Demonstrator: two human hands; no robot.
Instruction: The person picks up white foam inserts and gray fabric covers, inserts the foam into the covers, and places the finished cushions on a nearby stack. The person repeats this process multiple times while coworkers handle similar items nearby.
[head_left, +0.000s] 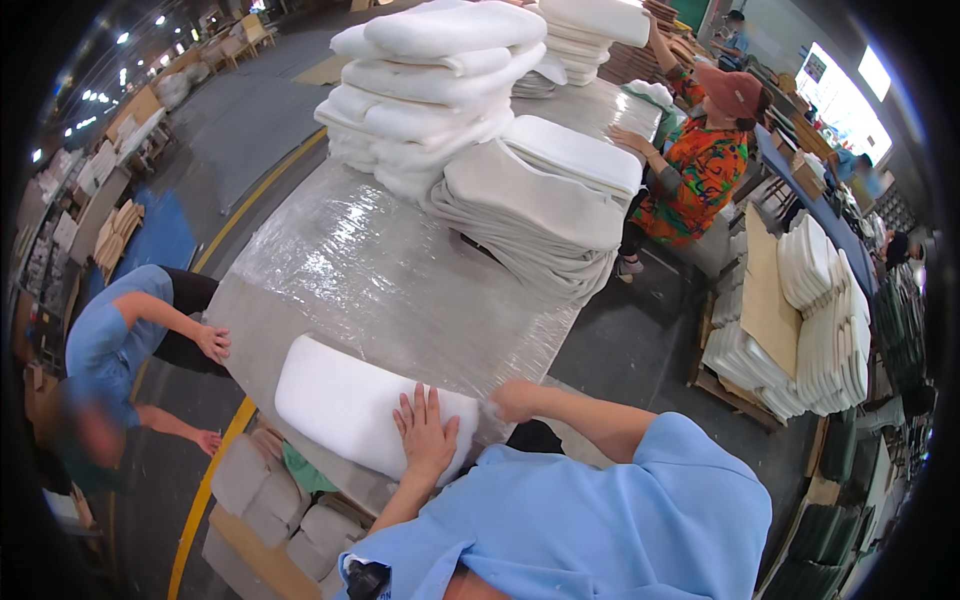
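A white foam pad [335, 395] with rounded corners lies at the table's near edge. My left hand [428, 435] rests flat on its right part, fingers spread. By the pad's right end my right hand [515, 400] is closed, its fingers curled down toward the tabletop. Something clear and shiny, perhaps plastic film, shows next to those fingers, but what they hold is hidden. Beyond the pad, clear wrinkled film covers the grey table [370, 265].
Grey fabric covers [540, 205] are stacked on the table, beside a tall pile of white pads [430, 90]. A co-worker in blue [120, 330] bends at the left; another in an orange patterned shirt [690, 185] stands far right. Grey cushions [260, 480] lie below the table's left edge.
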